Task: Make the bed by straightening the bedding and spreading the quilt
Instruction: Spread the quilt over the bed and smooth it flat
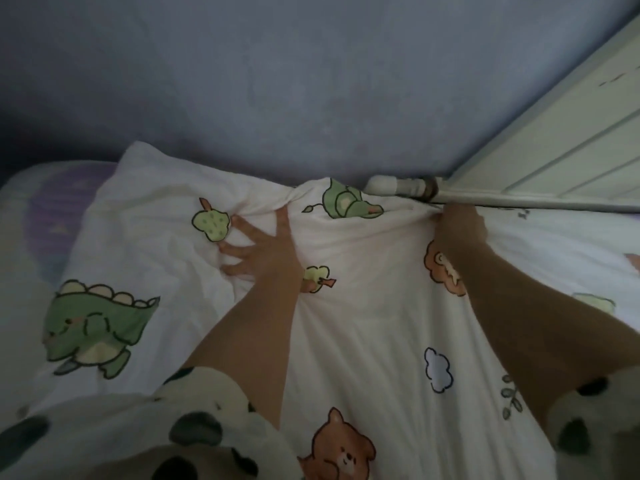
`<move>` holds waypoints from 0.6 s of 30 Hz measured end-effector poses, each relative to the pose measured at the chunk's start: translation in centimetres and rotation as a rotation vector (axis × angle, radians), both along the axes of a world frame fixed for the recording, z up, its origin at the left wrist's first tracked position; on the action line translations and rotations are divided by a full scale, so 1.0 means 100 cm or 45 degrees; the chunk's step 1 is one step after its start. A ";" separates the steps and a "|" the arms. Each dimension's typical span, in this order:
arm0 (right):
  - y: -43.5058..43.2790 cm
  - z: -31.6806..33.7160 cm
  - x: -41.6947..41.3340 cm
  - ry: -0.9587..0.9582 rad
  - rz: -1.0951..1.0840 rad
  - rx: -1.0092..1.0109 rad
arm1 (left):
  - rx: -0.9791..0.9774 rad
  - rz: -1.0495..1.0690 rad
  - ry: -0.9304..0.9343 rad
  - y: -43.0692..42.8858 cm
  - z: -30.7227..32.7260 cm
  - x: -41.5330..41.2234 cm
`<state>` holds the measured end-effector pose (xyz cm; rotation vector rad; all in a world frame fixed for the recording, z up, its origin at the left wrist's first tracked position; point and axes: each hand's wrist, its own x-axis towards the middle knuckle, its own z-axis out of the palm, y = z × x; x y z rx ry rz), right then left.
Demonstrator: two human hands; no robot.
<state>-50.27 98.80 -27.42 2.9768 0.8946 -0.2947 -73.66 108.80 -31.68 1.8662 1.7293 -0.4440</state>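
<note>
Quilt (363,341) — white, printed with dinosaurs, bears, trees and a cloud; lies rumpled across the bed, its far edge bunched against the grey-blue wall (277,81).
Left hand (266,251) — fingers spread and fairly straight, pressing flat on the quilt beside a tree print.
Right hand (457,226) — fingers curled into a fold of the quilt's far edge, gripping it just below the pale panelled bed board (554,161).
Pillow (52,209) — purple-patterned, far left, partly under the quilt.
</note>
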 end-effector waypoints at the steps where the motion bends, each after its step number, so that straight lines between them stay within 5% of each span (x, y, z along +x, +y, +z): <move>1: 0.009 0.003 -0.002 -0.032 0.030 0.053 | 0.008 0.009 -0.025 0.000 0.000 0.000; 5: 0.038 0.006 0.008 -0.070 0.185 0.098 | 0.011 0.026 -0.027 0.004 -0.005 0.002; 10: 0.025 -0.037 0.000 0.381 0.118 0.012 | -0.058 0.084 -0.004 0.013 -0.005 0.010; 13: 0.018 -0.061 -0.011 0.319 0.120 -0.172 | -0.073 0.048 0.048 0.008 -0.002 0.011; 18: 0.014 -0.076 -0.011 0.237 0.184 -0.091 | -0.089 0.040 0.101 0.009 0.007 0.010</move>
